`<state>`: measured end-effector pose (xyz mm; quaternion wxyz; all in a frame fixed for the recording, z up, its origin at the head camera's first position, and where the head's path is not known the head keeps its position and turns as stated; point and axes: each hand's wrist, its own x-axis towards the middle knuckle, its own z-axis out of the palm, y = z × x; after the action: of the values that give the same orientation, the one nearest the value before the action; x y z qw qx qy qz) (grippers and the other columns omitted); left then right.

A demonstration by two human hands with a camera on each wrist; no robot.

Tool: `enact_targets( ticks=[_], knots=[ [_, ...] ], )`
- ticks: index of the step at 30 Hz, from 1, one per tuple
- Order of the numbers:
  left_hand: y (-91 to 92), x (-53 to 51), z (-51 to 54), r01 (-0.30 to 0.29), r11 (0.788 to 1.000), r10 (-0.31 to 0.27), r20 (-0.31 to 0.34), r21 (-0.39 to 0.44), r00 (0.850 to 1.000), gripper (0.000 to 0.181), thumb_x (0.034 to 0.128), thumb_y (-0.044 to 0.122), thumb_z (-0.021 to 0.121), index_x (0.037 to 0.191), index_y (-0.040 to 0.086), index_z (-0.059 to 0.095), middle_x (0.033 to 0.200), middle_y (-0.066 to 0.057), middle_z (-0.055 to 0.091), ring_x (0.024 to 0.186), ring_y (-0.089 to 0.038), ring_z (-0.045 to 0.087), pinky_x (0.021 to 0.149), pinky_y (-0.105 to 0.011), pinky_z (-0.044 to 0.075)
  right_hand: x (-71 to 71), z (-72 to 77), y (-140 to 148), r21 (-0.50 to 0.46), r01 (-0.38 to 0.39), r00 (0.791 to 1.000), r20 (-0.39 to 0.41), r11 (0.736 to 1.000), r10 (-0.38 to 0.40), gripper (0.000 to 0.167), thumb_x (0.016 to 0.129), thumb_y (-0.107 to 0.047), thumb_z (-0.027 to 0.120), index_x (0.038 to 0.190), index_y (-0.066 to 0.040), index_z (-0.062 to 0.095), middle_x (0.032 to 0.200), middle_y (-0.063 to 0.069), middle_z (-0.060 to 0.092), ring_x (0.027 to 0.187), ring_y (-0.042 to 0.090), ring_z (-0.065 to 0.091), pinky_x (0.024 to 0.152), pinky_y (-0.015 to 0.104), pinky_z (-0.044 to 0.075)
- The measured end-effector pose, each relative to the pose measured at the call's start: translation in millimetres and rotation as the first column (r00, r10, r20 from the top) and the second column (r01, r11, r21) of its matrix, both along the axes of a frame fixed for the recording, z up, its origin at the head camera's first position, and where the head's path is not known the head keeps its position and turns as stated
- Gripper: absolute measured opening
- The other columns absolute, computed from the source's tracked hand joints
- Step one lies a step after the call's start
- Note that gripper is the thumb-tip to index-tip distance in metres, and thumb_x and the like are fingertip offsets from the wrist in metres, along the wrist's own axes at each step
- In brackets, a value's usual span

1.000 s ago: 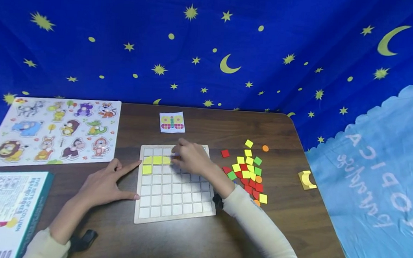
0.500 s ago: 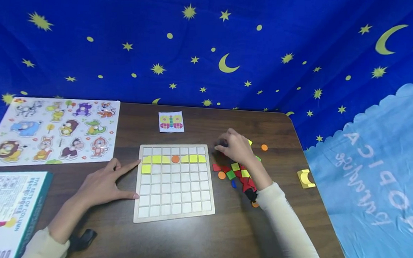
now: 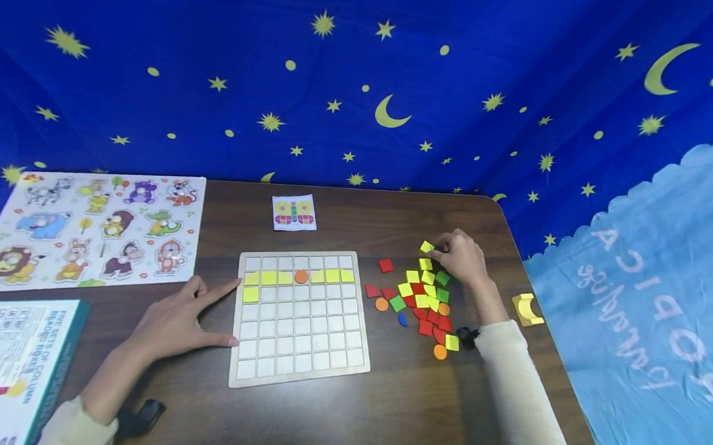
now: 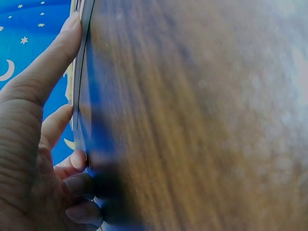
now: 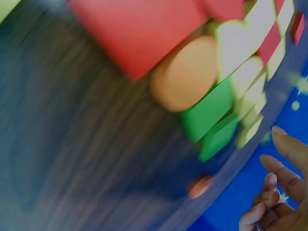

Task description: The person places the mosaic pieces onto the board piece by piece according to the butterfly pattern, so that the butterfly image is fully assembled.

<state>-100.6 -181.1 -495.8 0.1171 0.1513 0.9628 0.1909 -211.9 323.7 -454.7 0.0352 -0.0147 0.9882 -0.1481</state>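
Board [image 3: 303,323] and tiles [image 3: 429,290] on brown table [image 3: 295,426]

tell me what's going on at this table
A person's left hand touches the left edge of a gridded board. The right hand is at a yellow tile at the far end of some loose pieces; whether it grips it is unclear. The board's second row from the far side holds yellow pieces on either side of an orange disc, with one yellow square below, at the left.

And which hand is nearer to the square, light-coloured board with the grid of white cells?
The left hand: it touches the board at its left edge. The right hand is apart, beyond its right edge, at a small, flat yellow tile.
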Motion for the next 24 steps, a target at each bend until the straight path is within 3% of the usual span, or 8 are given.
enact_targets(
  ticks=[5, 9, 24],
  knots=[
    [0.2, -0.6, -0.6, -0.010, 1.000, 0.010, 0.006, -0.006, 1.000, 0.107, 0.0644, 0.085, 0.066, 0.153, 0.032, 0.039, 0.099, -0.005, 0.039, 0.063, -0.015, 0.035, 0.051, -0.030, 0.026, 1.6, -5.0, 21, 0.000, 0.102, 0.995, -0.002, 0.995, -0.102, 0.028, 0.088, -0.029, 0.076, 0.099, -0.004, 0.073, 0.090, 0.013, 0.056, 0.077, 0.028, 0.052, 0.067, 0.042, 0.041],
    [0.4, -0.2, -0.3, -0.007, 1.000, 0.007, 0.001, -0.004, 1.000, 0.107, 0.0643, 0.085, 0.066, 0.153, 0.032, 0.038, 0.099, -0.005, 0.039, 0.062, -0.015, 0.035, 0.051, -0.029, 0.026, 2.4, -9.2, 32, 0.031, 0.146, 0.989, 0.011, 0.989, -0.147, 0.030, 0.088, -0.030, 0.076, 0.099, -0.002, 0.072, 0.094, 0.015, 0.058, 0.083, 0.031, 0.056, 0.074, 0.048, 0.046],
    [-0.7, -0.1, -1.0, -0.001, 1.000, 0.001, -0.006, -0.001, 1.000, 0.107, 0.0645, 0.086, 0.065, 0.153, 0.033, 0.037, 0.098, -0.004, 0.037, 0.061, -0.014, 0.032, 0.049, -0.030, 0.025, 5.5, -15.3, 37, 0.040, 0.180, 0.983, 0.024, 0.983, -0.181, 0.023, 0.092, -0.022, 0.069, 0.098, 0.000, 0.073, 0.095, 0.019, 0.065, 0.080, 0.033, 0.060, 0.070, 0.049, 0.049]
  ],
)
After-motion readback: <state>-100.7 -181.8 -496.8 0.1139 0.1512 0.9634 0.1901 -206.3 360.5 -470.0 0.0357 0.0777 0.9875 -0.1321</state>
